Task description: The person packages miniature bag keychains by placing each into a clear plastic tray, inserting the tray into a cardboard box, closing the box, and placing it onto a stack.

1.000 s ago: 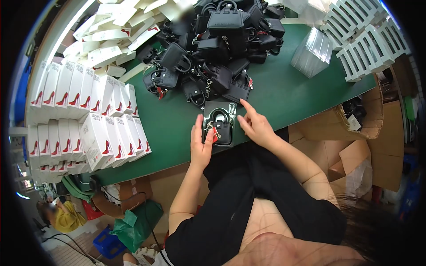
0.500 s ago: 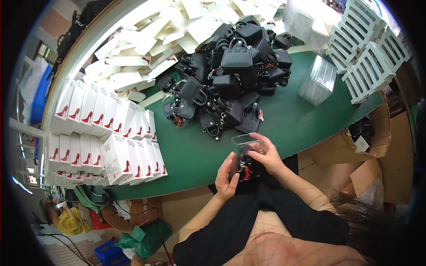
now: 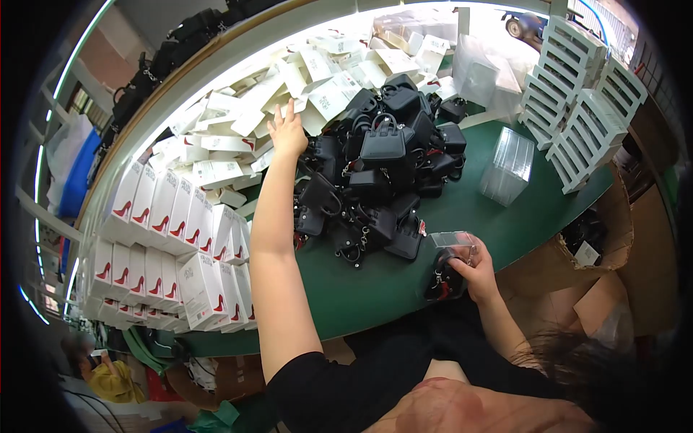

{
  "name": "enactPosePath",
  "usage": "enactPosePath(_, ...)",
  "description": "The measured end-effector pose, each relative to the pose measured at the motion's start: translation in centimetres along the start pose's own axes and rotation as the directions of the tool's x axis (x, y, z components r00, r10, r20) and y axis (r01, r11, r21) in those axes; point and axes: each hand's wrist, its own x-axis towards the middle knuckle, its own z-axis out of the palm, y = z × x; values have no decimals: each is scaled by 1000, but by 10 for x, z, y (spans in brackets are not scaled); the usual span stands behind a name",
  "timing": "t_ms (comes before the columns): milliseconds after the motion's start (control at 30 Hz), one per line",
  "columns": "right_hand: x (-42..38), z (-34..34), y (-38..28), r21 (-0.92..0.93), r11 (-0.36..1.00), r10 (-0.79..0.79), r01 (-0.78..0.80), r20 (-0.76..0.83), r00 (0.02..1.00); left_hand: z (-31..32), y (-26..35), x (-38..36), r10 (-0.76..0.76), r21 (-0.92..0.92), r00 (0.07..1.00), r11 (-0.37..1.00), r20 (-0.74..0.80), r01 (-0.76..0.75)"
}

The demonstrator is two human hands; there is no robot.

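My left hand [image 3: 289,133] reaches far out over a heap of white cardboard boxes [image 3: 328,97], its fingers spread and holding nothing I can see. Close to my body, my right hand [image 3: 476,270] grips a clear plastic case [image 3: 453,239]. Inside that case is a small black handbag [image 3: 442,278] with a red piece on it. Between the two hands lies a big pile of black mini handbags [image 3: 386,148] with handles and metal chains. Some of them carry red tags.
Rows of white boxes with red shoe prints [image 3: 170,224] stand at the left. Clear cases [image 3: 507,166] and stacked pale slatted racks [image 3: 577,108] are at the right of the green table [image 3: 346,307]. Below is an open carton [image 3: 613,224]. A person in yellow [image 3: 115,379] sits lower left.
My left hand has left the plastic case and stretched forward to the white boxes. The right hand has moved slightly right, still holding the case. The view has tilted upward.
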Motion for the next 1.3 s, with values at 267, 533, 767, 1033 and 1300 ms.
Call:
enactPosePath(267,14,-8,-7,-29,999,-15,14,-38,999,-60,-17,-8,-49,-461,941,879,-334,-118)
enactPosePath(533,32,-5,-10,-15,998,-68,67,-18,998,-224,-19,-121,-104,-574,849,778,-519,-256)
enactPosePath(767,33,17,-4,-46,994,-101,101,13,995,-216,17,-225,90,-836,983,518,-157,-181)
enactPosePath(1033,29,69,11,-254,935,-244,247,41,969,-198,98,-284,-314,-917,916,382,-249,-119)
enactPosePath(1300,16,78,2,-328,893,-250,309,210,945,-186,121,-328,-371,-841,895,375,249,389)
